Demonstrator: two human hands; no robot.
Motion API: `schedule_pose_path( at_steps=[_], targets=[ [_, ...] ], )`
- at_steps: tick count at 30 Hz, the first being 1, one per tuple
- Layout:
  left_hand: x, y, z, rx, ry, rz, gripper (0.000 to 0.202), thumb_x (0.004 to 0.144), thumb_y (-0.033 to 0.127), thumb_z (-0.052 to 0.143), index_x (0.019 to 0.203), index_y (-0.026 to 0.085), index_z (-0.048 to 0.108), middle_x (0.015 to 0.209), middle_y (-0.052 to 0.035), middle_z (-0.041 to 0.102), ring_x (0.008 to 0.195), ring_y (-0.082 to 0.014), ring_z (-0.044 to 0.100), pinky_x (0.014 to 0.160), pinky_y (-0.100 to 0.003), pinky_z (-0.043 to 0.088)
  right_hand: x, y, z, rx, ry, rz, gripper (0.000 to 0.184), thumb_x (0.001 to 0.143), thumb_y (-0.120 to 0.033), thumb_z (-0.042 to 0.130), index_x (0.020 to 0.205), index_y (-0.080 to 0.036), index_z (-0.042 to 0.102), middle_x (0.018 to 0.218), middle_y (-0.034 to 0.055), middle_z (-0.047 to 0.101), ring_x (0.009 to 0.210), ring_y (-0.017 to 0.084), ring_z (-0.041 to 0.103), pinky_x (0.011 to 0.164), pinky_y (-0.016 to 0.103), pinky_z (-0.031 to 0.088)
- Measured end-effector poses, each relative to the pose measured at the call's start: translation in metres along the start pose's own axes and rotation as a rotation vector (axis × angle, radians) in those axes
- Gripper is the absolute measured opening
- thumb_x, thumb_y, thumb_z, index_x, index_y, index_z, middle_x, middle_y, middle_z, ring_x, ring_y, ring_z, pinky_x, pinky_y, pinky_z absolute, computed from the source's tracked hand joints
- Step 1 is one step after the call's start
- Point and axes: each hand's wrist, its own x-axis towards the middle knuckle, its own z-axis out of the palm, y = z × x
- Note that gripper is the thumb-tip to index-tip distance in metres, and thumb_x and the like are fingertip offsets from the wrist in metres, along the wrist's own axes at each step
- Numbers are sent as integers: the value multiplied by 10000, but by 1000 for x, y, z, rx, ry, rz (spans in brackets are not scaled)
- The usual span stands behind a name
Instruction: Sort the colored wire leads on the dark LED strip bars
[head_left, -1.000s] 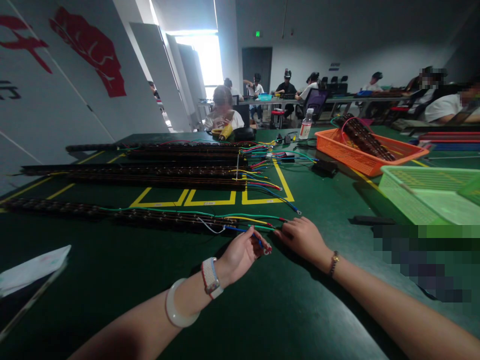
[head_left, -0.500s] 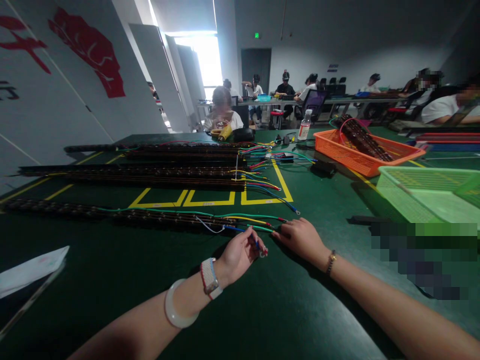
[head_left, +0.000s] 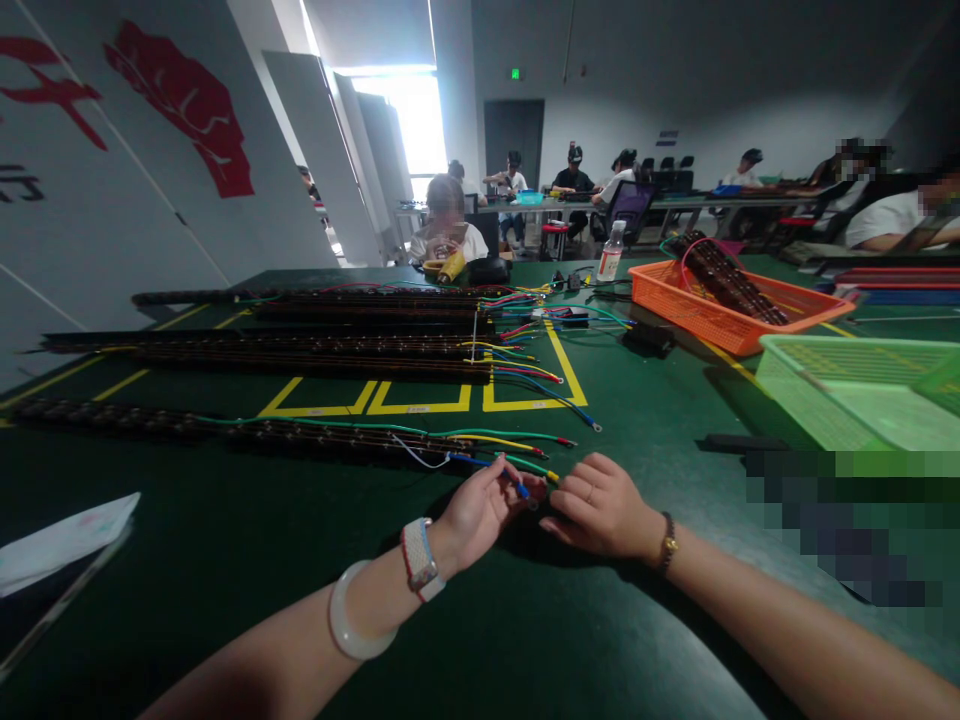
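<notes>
My left hand pinches a blue wire near its end, where a ring terminal sticks out past the fingers. Just right of it is my right hand, its fingers curled; whatever may lie in them is hidden. A green wire with a yellow-sleeved tip runs up to the right fingertips; I cannot tell if they touch. These wires come out of a long dark wire harness, along with a yellow wire and another green wire with a red-sleeved end. A white tie loops off the harness.
More dark harnesses with coloured wire ends lie beyond, over yellow tape outlines. An orange basket holding a harness and a green basket stand at right. A bottle is at the back. A person sits across the table.
My right hand has come back toward me and curled, away from the red-sleeved and green wire ends. The blue wire's terminal has turned downward in my left hand.
</notes>
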Motion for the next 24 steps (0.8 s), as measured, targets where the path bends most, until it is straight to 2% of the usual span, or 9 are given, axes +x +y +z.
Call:
schedule_pose_path(
  at_steps=[10,15,18,21,24],
  targets=[
    [-1,0,3,-16,2,-4,281,913,294,400,707,143,517,869,-95,639,790,-160,598,755,-316,477,6,-3,9,-54,-79,24,255,890,-370,490,756,-181,596,614,2,529,607,132,403,625,314,253],
    [3,-2,-1,-34,-26,13,284,916,286,401,727,131,546,868,-100,643,809,-157,606,798,-317,471,5,-5,13,29,-85,163,214,887,-315,483,755,-178,582,639,7,540,638,139,423,665,307,279],
    [5,-4,-3,-10,-66,53,276,916,285,407,807,112,592,859,-101,648,828,-164,614,831,-324,463,5,-4,14,62,-97,245,194,885,-290,467,783,-169,580,669,18,552,664,145,435,693,306,291],
    [4,-6,-3,62,-113,71,285,912,304,417,877,98,611,854,-108,657,840,-179,624,839,-338,461,5,-2,15,73,-101,320,209,886,-288,455,762,-166,570,685,29,563,675,151,441,710,309,293],
    [0,-6,0,193,-152,55,323,900,363,432,852,95,605,804,-116,664,789,-194,640,792,-351,473,5,0,14,86,-93,376,219,897,-281,443,764,-170,577,698,32,579,699,155,463,719,306,291]
  ],
)
